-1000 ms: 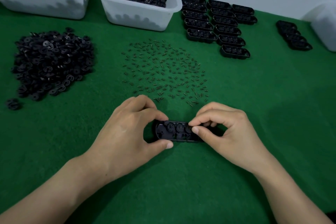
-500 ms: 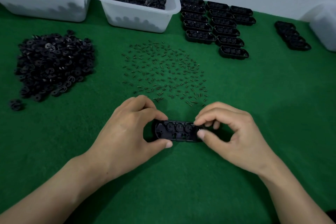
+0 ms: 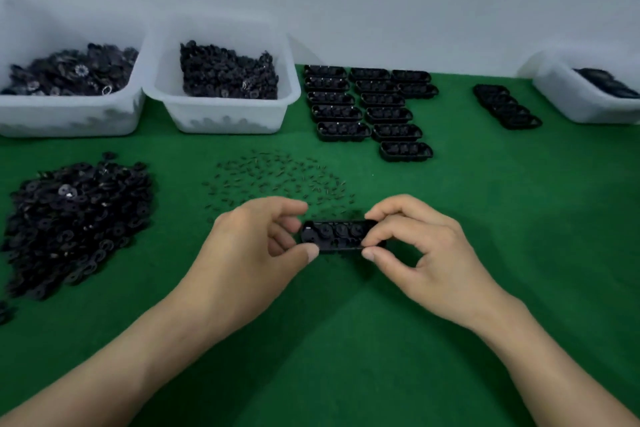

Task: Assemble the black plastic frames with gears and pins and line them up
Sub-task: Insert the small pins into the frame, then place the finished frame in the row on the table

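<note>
The left hand (image 3: 249,253) pinches the left end of a black frame (image 3: 337,236), thumb on the near edge and forefinger on the far one; the right hand (image 3: 426,253) pinches the right end the same way, so both are closed on the one piece and neither is free; the frame lies lengthwise between them, low over the green mat (image 3: 346,374), and I cannot tell whether it rests on the cloth or is lifted just clear; round gears (image 3: 341,230) sit side by side in its hollow, though blur hides whether each is pinned; by its look the frame is light, stiff moulded plastic, thin-walled and smooth enough to slip from a loose pinch, and the gears may tip out if it is tilted or jolted; the sound hold, I judge, is on the long side walls near the ends, kept level, fingers off the gears; the scatter of pins (image 3: 277,177) lies just beyond the hands, the heap of loose gears (image 3: 76,218) well off to the left, and the rows of finished frames (image 3: 367,107) further back and to the right, beside the white tubs (image 3: 221,121)
</note>
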